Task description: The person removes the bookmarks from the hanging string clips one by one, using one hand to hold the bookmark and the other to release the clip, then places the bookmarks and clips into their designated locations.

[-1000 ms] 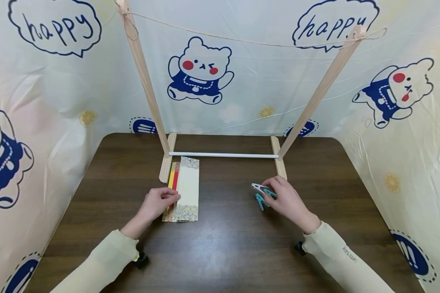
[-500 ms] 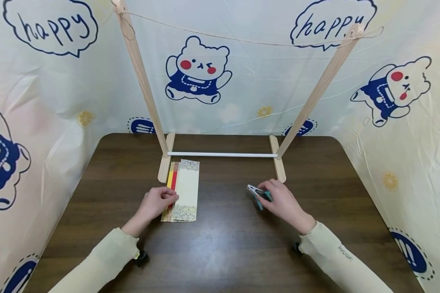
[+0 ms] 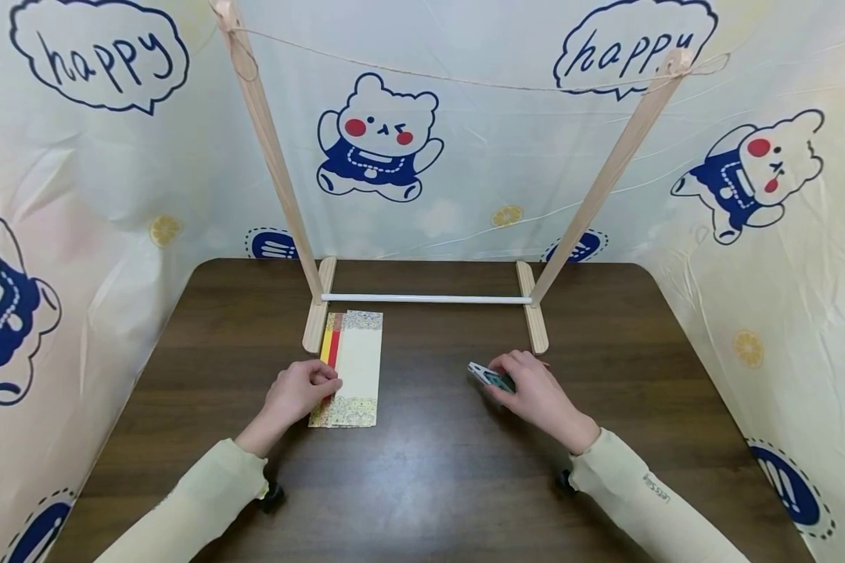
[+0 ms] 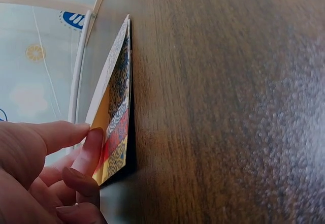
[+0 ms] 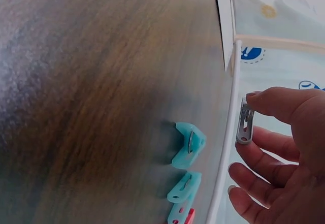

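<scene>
My left hand [image 3: 301,389] pinches the left edge of a fanned set of long paper cards. The top one is a white card [image 3: 359,363] with patterned ends; a red card [image 3: 334,349] and a yellow card [image 3: 326,348] peek out beneath. In the left wrist view, thumb and fingertips grip the cards' edge. My right hand [image 3: 538,395] holds a grey clothespin [image 5: 246,125] between thumb and fingers. Near that hand, on the table, lie teal clothespins [image 5: 187,148], with part of a red clothespin [image 5: 190,217] showing in the right wrist view.
Behind the cards stands a wooden frame, with a left post [image 3: 275,156], a right post [image 3: 613,172] and a white crossbar [image 3: 426,299] low between them. A thin string [image 3: 422,77] spans the post tops. Printed cloth [image 3: 465,180] surrounds the brown table [image 3: 422,485].
My right hand has shifted a little left and nearer with the grey clothespin. The white card's far end has come slightly nearer. My left hand has barely moved.
</scene>
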Available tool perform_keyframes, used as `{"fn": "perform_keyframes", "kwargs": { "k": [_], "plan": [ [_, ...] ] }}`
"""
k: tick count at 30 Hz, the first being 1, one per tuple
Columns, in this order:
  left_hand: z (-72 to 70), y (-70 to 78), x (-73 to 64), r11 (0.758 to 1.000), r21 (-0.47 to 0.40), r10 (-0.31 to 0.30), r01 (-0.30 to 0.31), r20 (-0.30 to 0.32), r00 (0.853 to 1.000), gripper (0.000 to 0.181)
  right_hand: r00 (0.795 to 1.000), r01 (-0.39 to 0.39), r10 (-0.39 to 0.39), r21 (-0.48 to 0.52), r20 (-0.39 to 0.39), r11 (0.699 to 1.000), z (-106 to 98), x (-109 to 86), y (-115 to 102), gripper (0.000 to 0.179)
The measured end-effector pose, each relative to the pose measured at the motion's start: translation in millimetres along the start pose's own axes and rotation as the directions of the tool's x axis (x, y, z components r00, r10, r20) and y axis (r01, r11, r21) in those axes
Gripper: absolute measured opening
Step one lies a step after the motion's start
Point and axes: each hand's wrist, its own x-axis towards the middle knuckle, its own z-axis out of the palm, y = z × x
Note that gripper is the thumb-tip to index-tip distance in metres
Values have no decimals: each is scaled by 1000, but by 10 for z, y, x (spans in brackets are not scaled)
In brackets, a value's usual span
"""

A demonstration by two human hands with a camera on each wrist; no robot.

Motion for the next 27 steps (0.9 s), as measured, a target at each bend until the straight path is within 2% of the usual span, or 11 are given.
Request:
{"fn": "perform_keyframes", "kwargs": {
  "k": [6, 11, 13, 15, 18, 21, 24, 27],
  "plan": [
    [-5, 19, -23, 1000, 12, 6, -6, -9, 1000, 19, 1000, -4, 4, -4, 6, 1000, 41, -14, 18, 28],
    [1, 25, -34, 999, 30, 20, -19, -35, 999, 17, 1000, 5, -6, -12, -25, 1000, 70, -25, 0, 27],
    [11, 20, -37, 998, 40, 41, -38, -58, 997, 16, 999, 13, -14, -17, -43, 1000, 89, -34, -15, 26],
    [27, 21, -47, 995, 62, 87, -82, -93, 992, 15, 998, 16, -17, -18, -54, 1000, 109, -44, -30, 26],
    [49, 28, -71, 980, 108, 184, -169, -149, 971, 14, 998, 13, -14, -19, -59, 1000, 133, -59, -43, 25],
    [78, 35, -90, 955, 167, 275, -244, -197, 941, 13, 998, 5, -7, -27, -62, 1000, 158, -64, -52, 25],
    [106, 30, -104, 927, 239, 344, -290, -231, 910, 16, 998, -10, 8, -40, -62, 999, 187, -64, -63, 25],
    [139, 16, -106, 893, 327, 399, -310, -251, 882, 22, 997, -16, 12, -55, -72, 998, 218, -65, -75, 26]
  ]
}}
